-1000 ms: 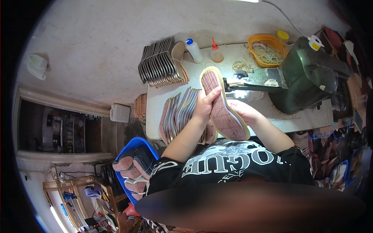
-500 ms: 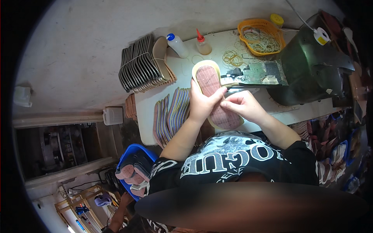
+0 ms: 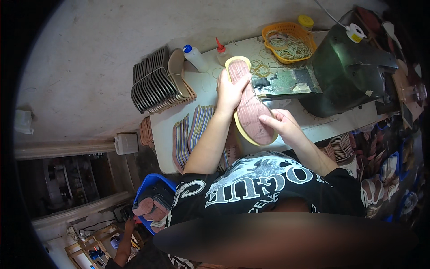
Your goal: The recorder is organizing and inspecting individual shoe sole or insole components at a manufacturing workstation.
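Held up before my chest is a pink insole (image 3: 253,112) with a pale yellow rim, its narrow end pointing away from me. My left hand (image 3: 230,93) wraps its far half, thumb lying across the pink face. My right hand (image 3: 286,126) pinches the right edge of the wide near half, thumb on top and fingers hidden underneath. Just beyond the insole is the flat bed (image 3: 291,83) of a dark green machine (image 3: 354,67), under a bright light. Left of my left forearm stand rows of striped insoles (image 3: 197,132) on the white table (image 3: 165,148).
A banded stack of dark soles (image 3: 154,83), a blue-capped bottle (image 3: 195,58) and a red-tipped bottle (image 3: 221,50) stand farther back. An orange basket (image 3: 289,56) holds rubber bands. At lower left, another person's arm (image 3: 125,246) reaches toward a blue bin (image 3: 152,184) of soles.
My right hand has shifted from the insole's middle to its wide near end. The insole has turned slightly in my hands. The other person's arm has moved up beside the bin.
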A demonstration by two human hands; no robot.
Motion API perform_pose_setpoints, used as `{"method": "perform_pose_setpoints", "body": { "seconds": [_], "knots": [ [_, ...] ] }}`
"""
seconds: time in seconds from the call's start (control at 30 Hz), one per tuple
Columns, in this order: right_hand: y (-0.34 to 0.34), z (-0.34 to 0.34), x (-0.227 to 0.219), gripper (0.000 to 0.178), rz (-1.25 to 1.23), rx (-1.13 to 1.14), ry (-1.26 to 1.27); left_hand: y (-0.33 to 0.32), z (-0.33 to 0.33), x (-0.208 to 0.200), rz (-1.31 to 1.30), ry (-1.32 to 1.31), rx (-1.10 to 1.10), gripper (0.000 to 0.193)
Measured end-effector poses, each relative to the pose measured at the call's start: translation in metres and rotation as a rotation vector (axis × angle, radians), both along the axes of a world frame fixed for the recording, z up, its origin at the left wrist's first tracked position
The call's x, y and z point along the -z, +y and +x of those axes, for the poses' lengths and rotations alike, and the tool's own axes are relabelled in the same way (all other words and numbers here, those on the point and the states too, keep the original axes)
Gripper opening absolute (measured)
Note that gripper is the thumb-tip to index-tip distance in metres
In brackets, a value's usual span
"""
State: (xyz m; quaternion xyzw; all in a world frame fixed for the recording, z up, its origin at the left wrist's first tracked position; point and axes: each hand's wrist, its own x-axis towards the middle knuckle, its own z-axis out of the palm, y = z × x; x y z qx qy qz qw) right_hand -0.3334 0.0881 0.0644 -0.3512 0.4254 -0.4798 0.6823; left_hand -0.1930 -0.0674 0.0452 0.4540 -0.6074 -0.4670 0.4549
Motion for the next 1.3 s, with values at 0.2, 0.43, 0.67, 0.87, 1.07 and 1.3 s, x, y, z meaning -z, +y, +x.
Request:
{"method": "perform_pose_setpoints", "body": {
  "seconds": [0.2,0.43,0.67,0.87,1.07,1.3],
  "knots": [
    [0.002,0.003,0.007,0.025,0.017,0.079,-0.11,-0.013,-0.004,-0.001,-0.023,-0.258,-0.035,0.057],
    [0.012,0.011,0.001,0.034,0.166,-0.07,-0.224,-0.023,-0.008,-0.014,-0.038,-0.509,-0.053,0.063],
    [-0.002,0.035,0.0,0.03,0.162,0.117,-0.278,-0.038,-0.007,-0.025,-0.015,-0.648,-0.029,0.072],
    [-0.022,0.042,0.001,0.029,0.146,0.168,-0.316,-0.069,0.022,-0.048,-0.623,-0.759,0.881,0.057],
    [-0.034,0.047,-0.003,0.033,0.137,0.196,-0.299,-0.081,0.022,-0.061,-0.202,-0.814,1.042,0.05],
    [-0.041,0.043,-0.003,0.034,0.134,0.243,-0.317,-0.09,0.026,-0.059,-0.145,-0.808,1.008,0.045]
  ]
}}
